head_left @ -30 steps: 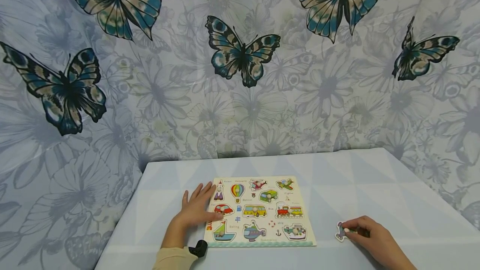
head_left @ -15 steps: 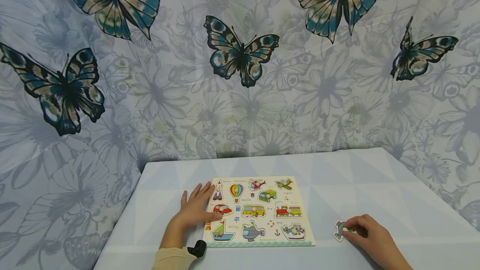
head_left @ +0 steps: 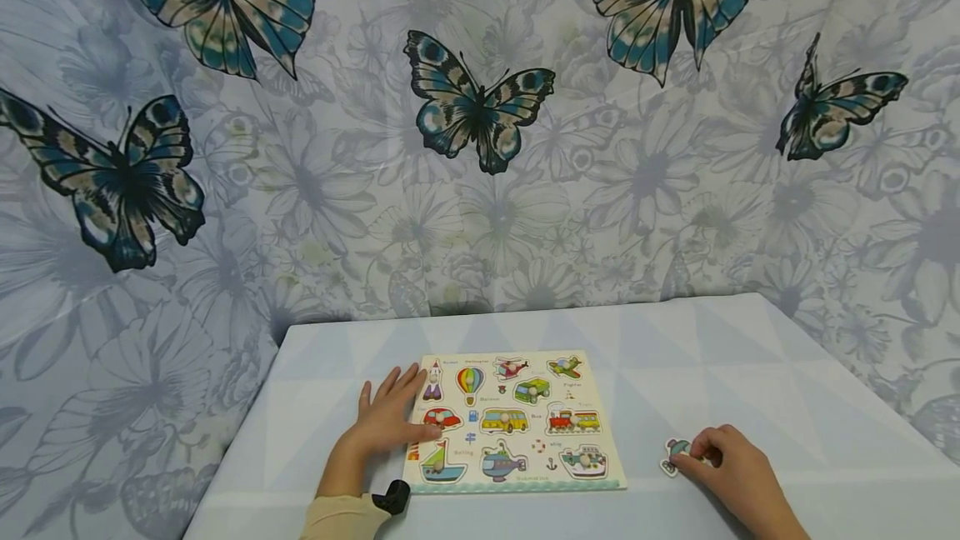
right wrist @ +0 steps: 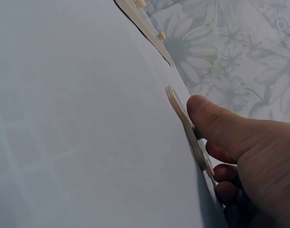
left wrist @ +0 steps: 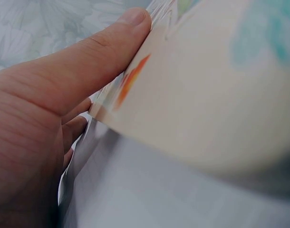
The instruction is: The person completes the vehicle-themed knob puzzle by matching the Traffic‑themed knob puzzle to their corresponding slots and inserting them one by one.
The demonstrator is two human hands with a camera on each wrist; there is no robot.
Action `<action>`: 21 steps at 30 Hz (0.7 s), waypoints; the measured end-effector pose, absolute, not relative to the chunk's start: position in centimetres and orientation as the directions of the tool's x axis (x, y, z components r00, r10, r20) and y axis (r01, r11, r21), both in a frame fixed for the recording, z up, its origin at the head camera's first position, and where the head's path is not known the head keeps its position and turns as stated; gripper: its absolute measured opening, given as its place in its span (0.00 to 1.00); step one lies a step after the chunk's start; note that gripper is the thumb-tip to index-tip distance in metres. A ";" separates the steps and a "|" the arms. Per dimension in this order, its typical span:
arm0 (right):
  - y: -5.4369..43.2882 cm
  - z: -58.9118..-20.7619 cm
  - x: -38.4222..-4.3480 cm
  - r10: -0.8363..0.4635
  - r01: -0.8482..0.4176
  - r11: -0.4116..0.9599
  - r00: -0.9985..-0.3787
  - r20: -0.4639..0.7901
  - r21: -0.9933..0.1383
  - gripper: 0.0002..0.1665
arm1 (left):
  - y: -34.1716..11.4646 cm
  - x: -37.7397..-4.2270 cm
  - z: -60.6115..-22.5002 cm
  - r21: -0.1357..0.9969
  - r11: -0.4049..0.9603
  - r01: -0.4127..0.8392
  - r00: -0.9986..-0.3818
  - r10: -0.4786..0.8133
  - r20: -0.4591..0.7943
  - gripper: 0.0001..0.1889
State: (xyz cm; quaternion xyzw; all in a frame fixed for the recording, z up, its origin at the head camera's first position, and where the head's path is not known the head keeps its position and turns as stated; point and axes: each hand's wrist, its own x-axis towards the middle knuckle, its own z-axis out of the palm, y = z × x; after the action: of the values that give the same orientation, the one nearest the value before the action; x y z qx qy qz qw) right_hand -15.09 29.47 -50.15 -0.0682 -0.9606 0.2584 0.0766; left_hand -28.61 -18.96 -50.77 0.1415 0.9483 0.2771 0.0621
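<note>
A cream wooden peg puzzle board (head_left: 570,486) with vehicle pictures lies on the table in the head view. My left hand (head_left: 381,425) rests at its left edge, fingers spread, the thumb (left wrist: 104,52) lying over the board's surface near the red car. To the right of the board, my right hand (head_left: 731,467) pinches a small puzzle piece (head_left: 670,461) between thumb and fingers. That piece has a pale outline and a teal and grey-purple picture, partly covered by the fingers. In the right wrist view the piece (right wrist: 185,126) shows edge-on; its picture is hidden there.
Several pictured pieces, such as a yellow bus (head_left: 504,421), a train (head_left: 573,420) and a ship (head_left: 583,462), sit in the board. The white table (head_left: 330,340) ends at the back against a floral cloth with butterflies (head_left: 480,107).
My right hand has shifted slightly left with the puzzle piece, which has turned a little and shows more teal. The left hand stays on the board. The head view has drifted slightly.
</note>
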 end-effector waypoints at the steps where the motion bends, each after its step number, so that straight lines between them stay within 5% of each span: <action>1: 29.4 -50.1 -15.1 0.170 0.092 0.857 -0.979 0.112 -0.506 0.18 | -19.0 -28.6 -50.8 0.545 0.805 0.233 -0.953 0.302 -0.037 0.57; 21: 28.5 -49.7 -15.2 0.187 0.101 0.848 -0.975 0.116 -0.520 0.11 | -18.9 -28.8 -50.8 0.546 0.808 0.222 -0.955 0.294 -0.047 0.58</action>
State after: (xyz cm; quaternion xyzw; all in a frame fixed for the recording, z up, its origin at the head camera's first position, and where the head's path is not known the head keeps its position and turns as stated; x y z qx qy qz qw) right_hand -15.15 28.47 -49.73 -0.0752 -0.9579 0.2650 0.0814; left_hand -28.77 -18.85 -50.85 0.1361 0.9486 0.2783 0.0649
